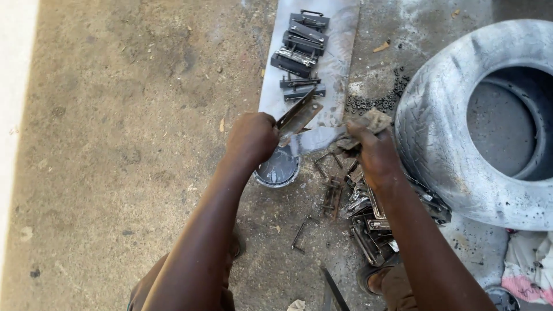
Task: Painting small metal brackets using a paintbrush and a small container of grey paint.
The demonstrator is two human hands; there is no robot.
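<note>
the landmark here is the small round tin of dark paint (277, 169) on the dusty concrete floor (115, 115). just above-left of the tin, the left hand (252, 138) is clenched around the lower end of a flat rusty metal hinge-like bracket (298, 118), which tilts up and away to the right, over the tin's far rim. beyond the tin lies a pale grey metal sheet (340, 63) carrying a row of dark, already coated brackets (302, 43). to the right of the tin, the right hand (374, 152) grasps a crumpled, stained rag (371, 122), its edge just beside the bracket's upper end. below that hand, right of the tin, sits a heap of uncoated rusty brackets (368, 219), and further right a worn grey rubber tyre (461, 132) lying flat. by the look of it the step in hand is wiping or coating the held bracket; the next move seems to call for a steady grip and full rag contact along its face
</note>
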